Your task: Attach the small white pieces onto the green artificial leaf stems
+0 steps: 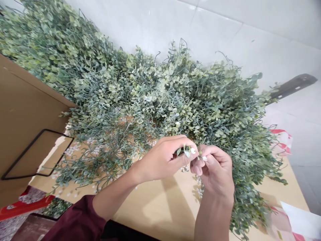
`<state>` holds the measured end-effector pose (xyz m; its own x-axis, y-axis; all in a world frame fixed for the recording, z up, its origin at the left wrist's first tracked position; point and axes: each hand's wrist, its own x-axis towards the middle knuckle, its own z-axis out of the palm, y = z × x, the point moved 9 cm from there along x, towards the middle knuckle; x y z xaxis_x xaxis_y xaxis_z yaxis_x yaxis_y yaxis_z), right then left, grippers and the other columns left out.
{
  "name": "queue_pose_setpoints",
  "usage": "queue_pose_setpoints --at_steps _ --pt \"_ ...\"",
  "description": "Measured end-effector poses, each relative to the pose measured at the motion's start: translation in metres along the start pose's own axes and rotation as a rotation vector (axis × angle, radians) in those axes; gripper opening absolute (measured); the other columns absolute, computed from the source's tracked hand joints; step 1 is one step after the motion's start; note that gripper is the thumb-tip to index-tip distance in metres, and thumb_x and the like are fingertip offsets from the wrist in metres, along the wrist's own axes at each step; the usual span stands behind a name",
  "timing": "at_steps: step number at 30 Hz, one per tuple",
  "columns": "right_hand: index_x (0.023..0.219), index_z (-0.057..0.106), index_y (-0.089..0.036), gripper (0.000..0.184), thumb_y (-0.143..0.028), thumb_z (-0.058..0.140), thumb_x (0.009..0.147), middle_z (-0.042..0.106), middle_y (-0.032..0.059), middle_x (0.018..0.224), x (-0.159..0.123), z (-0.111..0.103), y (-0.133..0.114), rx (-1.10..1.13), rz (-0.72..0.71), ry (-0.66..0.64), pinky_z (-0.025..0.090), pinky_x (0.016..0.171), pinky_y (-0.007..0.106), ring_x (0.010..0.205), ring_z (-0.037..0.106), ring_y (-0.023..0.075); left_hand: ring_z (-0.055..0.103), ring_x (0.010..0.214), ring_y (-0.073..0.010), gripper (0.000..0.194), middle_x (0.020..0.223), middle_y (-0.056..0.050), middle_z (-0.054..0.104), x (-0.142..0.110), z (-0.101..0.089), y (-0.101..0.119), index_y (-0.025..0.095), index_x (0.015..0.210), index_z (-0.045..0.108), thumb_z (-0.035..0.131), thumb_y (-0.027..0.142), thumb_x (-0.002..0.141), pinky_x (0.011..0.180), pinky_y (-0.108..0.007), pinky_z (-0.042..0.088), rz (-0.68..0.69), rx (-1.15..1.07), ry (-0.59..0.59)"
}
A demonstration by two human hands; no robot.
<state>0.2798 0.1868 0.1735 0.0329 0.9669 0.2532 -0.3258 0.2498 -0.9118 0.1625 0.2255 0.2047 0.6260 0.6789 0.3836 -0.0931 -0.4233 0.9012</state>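
Over the middle of the table, my left hand (160, 157) and my right hand (217, 169) meet with their fingertips close together. Between them is a small artificial leaf sprig (187, 152) with white bud-like tips. My left thumb and forefinger pinch its leafy part. A white bud sits at my right thumb and forefinger, which are closed on the sprig's other end. Behind both hands lies a large heap of artificial greenery (160, 90), and some of it reaches down beside my right forearm. Looser stems (97, 164) lie left of my left wrist.
White bead-like buds (72, 149) are scattered on the wooden table (152, 204). At the left stand a cardboard box (30, 100) and a black wire frame (37, 154). A dark metal bar (293, 87) leans by the tiled wall. Red-and-white plastic packaging (282, 142) lies at the right.
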Motion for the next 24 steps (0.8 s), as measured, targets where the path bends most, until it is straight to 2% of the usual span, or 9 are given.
queue_pose_setpoints --at_steps 10,17,24 --pt "0.088 0.069 -0.018 0.008 -0.024 0.065 0.091 0.056 -0.0010 0.064 0.0011 -0.0001 0.0012 0.028 0.007 0.010 0.049 0.045 0.017 0.048 0.055 0.0074 0.060 0.081 -0.0108 0.018 0.088 -0.002 0.067 0.0009 0.0017 -0.0019 0.016 0.096 0.066 0.053 0.028 0.096 0.075 -0.021 0.044 -0.033 0.035 -0.020" --pt "0.087 0.067 -0.018 0.009 -0.025 0.067 0.090 0.052 -0.0018 0.067 0.0035 0.0033 0.0029 0.082 0.017 0.011 0.053 0.050 0.019 0.051 0.055 0.0067 0.062 0.085 -0.0120 0.016 0.092 -0.003 0.068 0.0016 0.0043 -0.0041 0.016 0.092 0.065 0.052 0.026 0.096 0.078 -0.022 0.045 -0.045 0.023 -0.040" --pt "0.084 0.063 -0.017 0.014 -0.028 0.066 0.090 0.051 -0.0023 0.064 0.0027 0.0023 0.0035 0.001 0.001 0.035 0.049 0.047 0.017 0.048 0.053 0.0064 0.062 0.086 -0.0127 0.019 0.093 -0.003 0.068 0.0008 0.0042 -0.0073 0.016 0.093 0.065 0.051 0.029 0.096 0.078 -0.023 0.046 -0.073 0.003 -0.028"
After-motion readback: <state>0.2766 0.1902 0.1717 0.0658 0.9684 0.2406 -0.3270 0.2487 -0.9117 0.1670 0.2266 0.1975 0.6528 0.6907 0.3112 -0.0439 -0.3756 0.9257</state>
